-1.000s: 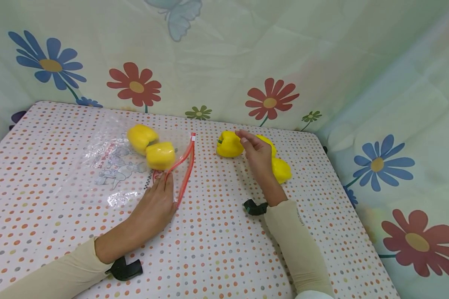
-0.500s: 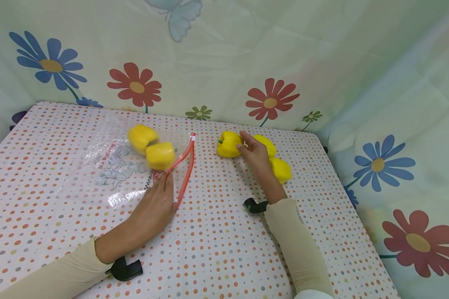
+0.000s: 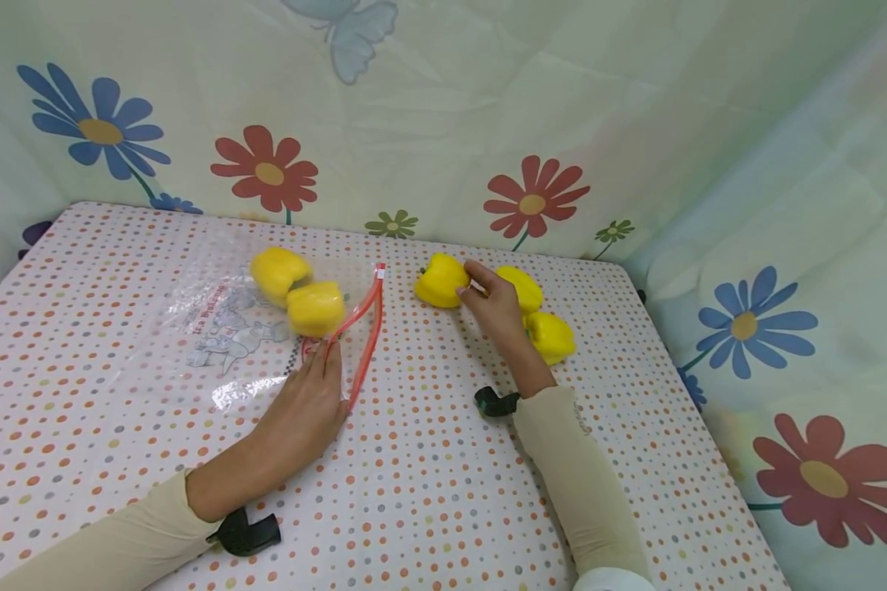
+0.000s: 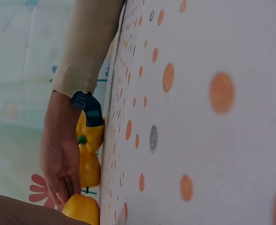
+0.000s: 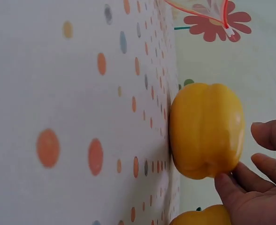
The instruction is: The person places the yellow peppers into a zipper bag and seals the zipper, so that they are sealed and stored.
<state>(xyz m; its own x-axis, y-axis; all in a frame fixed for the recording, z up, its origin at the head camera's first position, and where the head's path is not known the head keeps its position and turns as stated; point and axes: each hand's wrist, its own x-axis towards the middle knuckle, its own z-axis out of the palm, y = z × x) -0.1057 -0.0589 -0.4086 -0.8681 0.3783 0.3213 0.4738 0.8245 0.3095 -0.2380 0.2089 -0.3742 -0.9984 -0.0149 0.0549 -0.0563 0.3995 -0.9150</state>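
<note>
My left hand [image 3: 306, 402] rests with extended fingers on a clear plastic zip bag [image 3: 207, 328] with a red zip edge [image 3: 365, 361]; its thumb is hidden. Two yellow bell peppers [image 3: 281, 275] lie inside the bag, near its mouth. My right hand [image 3: 498, 308] touches the right side of another yellow bell pepper [image 3: 440, 281] with its fingertips. That pepper [image 5: 206, 131] rests on the table in the right wrist view, with some fingers held apart from it. Behind the right hand lie two more yellow peppers [image 3: 550, 337], side by side.
The table [image 3: 414, 492] has a dotted white cover. A flowered curtain [image 3: 414, 107] hangs behind it and along the right. Black wrist cameras [image 3: 247, 533] sit beneath both wrists, close to the table.
My right hand has come down to the single pepper and moved left. That pepper has shifted slightly left and turned. The left hand and the bag have stayed still.
</note>
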